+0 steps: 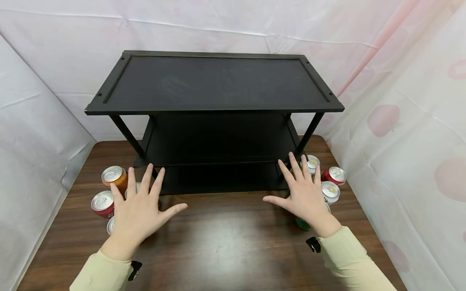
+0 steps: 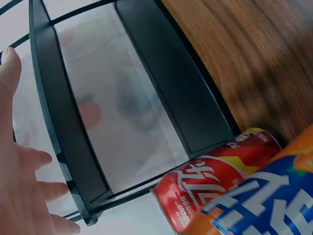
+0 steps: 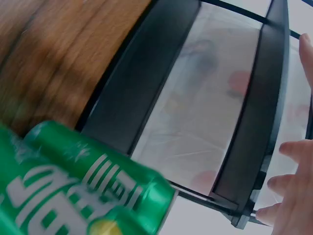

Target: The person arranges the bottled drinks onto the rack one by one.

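My left hand (image 1: 138, 214) is held palm down with fingers spread, over several drink cans at the left of a black shelf. Among these are an orange can (image 1: 120, 181), a red can (image 1: 103, 205) and one mostly hidden under the wrist. Fingers likewise spread, my right hand (image 1: 303, 198) hovers over cans at the right, including a red can (image 1: 334, 176), a can with a silver top (image 1: 330, 191) and a partly covered green can (image 1: 302, 223). Neither hand holds anything. Close up, the left wrist view has a red can (image 2: 195, 191); the right wrist view shows green cans (image 3: 107, 171).
The black tiered shelf (image 1: 222, 83) stands at the back of the brown wooden table (image 1: 222, 242), its top panel above two lower boards. Pale fabric (image 1: 218, 24) hangs behind it and on both sides. Slim posts join the tiers near the corners.
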The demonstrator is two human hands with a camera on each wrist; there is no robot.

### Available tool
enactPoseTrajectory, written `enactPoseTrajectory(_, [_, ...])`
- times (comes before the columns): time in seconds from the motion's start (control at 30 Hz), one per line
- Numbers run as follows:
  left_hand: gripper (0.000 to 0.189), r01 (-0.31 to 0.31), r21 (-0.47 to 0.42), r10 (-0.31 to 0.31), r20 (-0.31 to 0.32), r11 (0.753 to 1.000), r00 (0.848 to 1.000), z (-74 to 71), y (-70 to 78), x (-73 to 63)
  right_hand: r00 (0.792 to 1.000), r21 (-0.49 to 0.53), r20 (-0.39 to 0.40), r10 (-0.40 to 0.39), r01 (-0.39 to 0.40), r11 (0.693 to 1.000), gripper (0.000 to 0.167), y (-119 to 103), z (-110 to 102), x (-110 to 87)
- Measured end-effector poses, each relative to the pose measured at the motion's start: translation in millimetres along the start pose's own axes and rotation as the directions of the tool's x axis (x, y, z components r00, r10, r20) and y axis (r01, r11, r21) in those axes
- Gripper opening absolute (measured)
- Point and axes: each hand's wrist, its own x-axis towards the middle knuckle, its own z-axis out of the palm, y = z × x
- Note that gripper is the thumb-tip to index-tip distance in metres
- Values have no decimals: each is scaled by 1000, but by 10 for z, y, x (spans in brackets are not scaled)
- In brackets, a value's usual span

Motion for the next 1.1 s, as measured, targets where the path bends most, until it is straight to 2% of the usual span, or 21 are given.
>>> enactPoseTrajectory(0.2, [111,-38,9,38,-29,999,999,12,-29,-43,1000,3,-13,-17,17,1000,108,118,-8,-63])
enactPoseTrajectory(0.37, [111,-78,30,81,-86,996,993,-14,-53,-55,1000,14,-22,-2,3,1000,107,230,9,-130])
enactPoseTrajectory(0.6, [111,-102,69,110,-121,992,987,-142,-79,-25,999,37,-37,25,-24,999,104,347,60,-248])
enactPoseTrajectory(0.7, [110,-122,73,133,-165,990,977,-225,-95,-1,998,27,-44,37,-35,999,104,388,93,-303])
enactPoseTrajectory(0.87, [109,-162,54,170,-253,985,952,-356,-109,44,997,6,-56,45,-45,999,103,452,166,-380])
enactPoseTrajectory(0.93, [109,-180,58,189,-302,982,935,-393,-109,64,997,-3,-64,42,-42,999,102,471,203,-401])
enactPoseTrajectory(1.1, [110,-224,81,237,-417,971,877,-473,-106,114,997,-20,-74,31,-33,999,101,507,297,-453])
